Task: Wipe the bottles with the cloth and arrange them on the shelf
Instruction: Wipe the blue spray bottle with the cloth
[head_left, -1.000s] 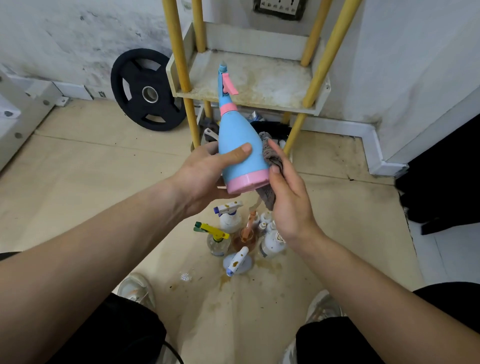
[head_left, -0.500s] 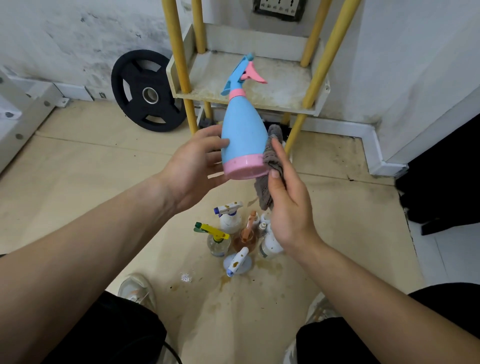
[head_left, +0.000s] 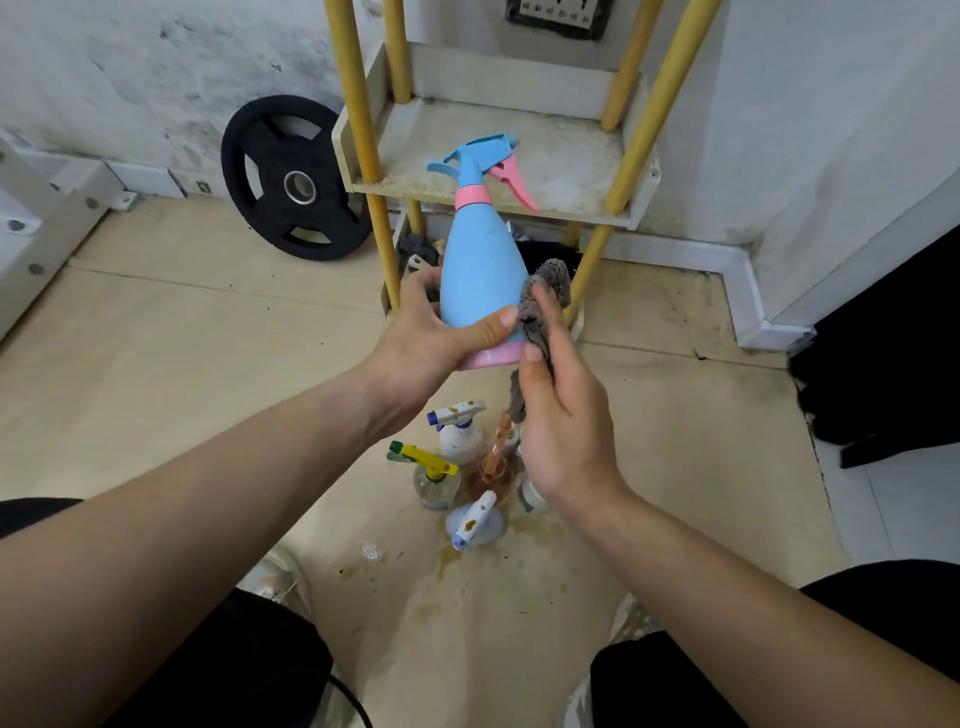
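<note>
While you look down past your arms, a black weight plate (head_left: 293, 184) leans against the wall at the floor's far left edge. Your left hand (head_left: 431, 338) has its grip curled round the lower body of the blue spray bottle (head_left: 480, 275), thumb lying across the front just above the pink base. You hold the bottle nearly upright in the air before the front edge of the shelf (head_left: 566, 161), its pink trigger pointing right. Below it, stained spray bottles (head_left: 457, 441) stand clustered on the floor. Your right hand (head_left: 563, 415) has its grip pinched on the grey cloth (head_left: 540, 306), pressing it against the bottle's right side near the base.
</note>
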